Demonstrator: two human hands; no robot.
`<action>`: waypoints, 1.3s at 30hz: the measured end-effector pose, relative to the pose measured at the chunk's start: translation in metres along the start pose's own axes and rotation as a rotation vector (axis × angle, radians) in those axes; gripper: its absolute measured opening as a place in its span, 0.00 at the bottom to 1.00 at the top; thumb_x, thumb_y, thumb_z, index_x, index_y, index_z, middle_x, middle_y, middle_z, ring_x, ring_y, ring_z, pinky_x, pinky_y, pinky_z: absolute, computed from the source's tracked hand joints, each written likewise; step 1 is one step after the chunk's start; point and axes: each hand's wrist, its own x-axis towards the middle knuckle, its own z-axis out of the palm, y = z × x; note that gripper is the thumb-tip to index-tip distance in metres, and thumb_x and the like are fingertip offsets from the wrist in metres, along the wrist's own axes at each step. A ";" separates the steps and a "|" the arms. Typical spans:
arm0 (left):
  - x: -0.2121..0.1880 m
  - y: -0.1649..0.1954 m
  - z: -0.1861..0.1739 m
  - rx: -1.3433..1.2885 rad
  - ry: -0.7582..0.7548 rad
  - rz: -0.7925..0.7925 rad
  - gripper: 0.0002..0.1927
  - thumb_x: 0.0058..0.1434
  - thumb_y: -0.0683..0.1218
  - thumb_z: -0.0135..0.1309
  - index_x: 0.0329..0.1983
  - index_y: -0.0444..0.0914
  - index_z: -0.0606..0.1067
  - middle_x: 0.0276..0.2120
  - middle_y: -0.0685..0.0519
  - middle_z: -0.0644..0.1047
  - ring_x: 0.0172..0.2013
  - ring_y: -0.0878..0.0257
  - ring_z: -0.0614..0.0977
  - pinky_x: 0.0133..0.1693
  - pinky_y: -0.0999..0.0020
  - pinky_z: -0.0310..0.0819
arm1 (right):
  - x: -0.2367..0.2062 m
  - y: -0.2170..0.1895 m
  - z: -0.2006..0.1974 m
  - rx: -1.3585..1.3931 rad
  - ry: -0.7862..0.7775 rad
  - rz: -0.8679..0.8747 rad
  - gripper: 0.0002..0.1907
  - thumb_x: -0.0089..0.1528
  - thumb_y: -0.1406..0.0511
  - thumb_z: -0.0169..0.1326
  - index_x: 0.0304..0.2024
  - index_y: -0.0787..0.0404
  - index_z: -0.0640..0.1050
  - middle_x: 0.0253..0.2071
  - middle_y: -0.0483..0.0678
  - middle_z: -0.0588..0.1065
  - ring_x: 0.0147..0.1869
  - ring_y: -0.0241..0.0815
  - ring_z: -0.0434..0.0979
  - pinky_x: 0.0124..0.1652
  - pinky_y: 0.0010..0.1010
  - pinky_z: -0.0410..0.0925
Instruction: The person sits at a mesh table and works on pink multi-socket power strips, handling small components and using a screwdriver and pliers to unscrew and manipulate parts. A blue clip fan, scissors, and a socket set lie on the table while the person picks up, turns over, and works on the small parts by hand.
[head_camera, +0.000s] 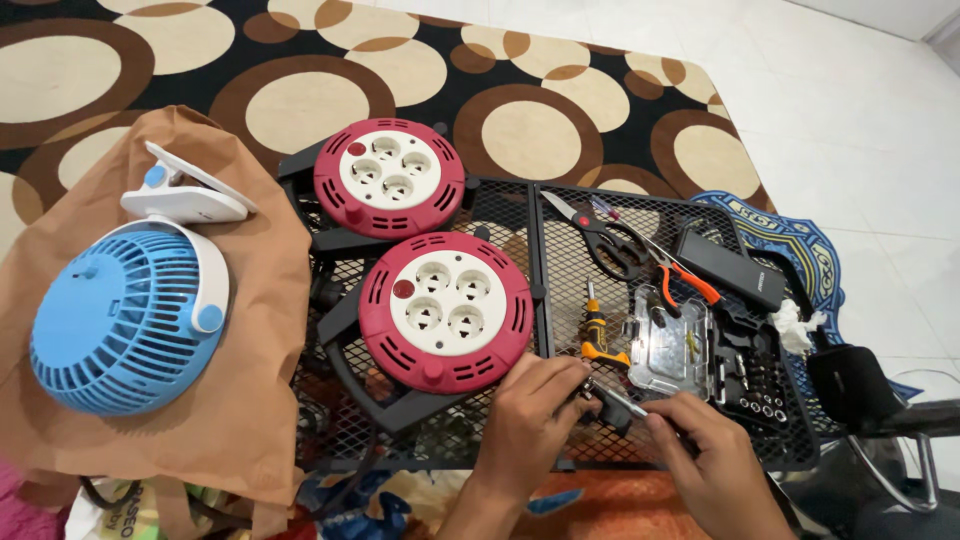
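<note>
While both of my hands meet low over the black wire-mesh rack (560, 215), the thing between them is a small dark tool with a bright metal shaft (612, 402). My left hand (530, 420) is curled closed around its dark end, fingers wrapped so that most of that end is hidden. My right hand (705, 450) pinches in from the other side, fingertips closed at the shaft's far end; I cannot tell exactly what they grip there, as the part is too small to make out.

The shaft's long axis runs roughly left to right and a little downward toward my right hand, so the piece lies straight between the two grips, touching both.

Just above my left knuckles lies a stubby orange-and-black screwdriver (595, 335), pointing away from me, near but apart from my fingers. Beside it, just above my right hand, sits a clear plastic bit case (668, 345), and to its right a black tray of sockets (755, 385); my right hand is the nearer to both.

The closer of the two round red-and-cream cable reels (445, 312) sits just left of my left hand, not touching it. A blue clip-on fan (120, 315) rests well apart on brown paper (250, 400).
</note>
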 end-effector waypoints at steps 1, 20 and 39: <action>0.000 0.000 0.000 0.002 -0.006 -0.004 0.18 0.52 0.38 0.67 0.47 0.32 0.78 0.44 0.48 0.81 0.42 0.50 0.80 0.45 0.60 0.76 | 0.000 -0.001 0.000 0.005 -0.003 -0.013 0.09 0.60 0.69 0.55 0.42 0.65 0.80 0.29 0.49 0.77 0.32 0.41 0.79 0.33 0.29 0.72; 0.001 0.002 -0.001 0.147 -0.040 0.117 0.14 0.57 0.35 0.59 0.48 0.32 0.78 0.44 0.48 0.80 0.42 0.51 0.81 0.44 0.61 0.76 | 0.015 -0.013 -0.010 -0.089 -0.091 -0.049 0.10 0.61 0.65 0.55 0.36 0.67 0.80 0.28 0.53 0.75 0.28 0.49 0.79 0.30 0.36 0.70; -0.001 0.001 -0.001 -0.025 -0.126 -0.035 0.19 0.57 0.34 0.56 0.53 0.28 0.75 0.46 0.41 0.78 0.46 0.46 0.80 0.46 0.59 0.76 | 0.021 -0.007 0.003 -0.274 0.056 -0.186 0.10 0.61 0.60 0.55 0.32 0.61 0.79 0.26 0.53 0.77 0.27 0.56 0.78 0.27 0.43 0.69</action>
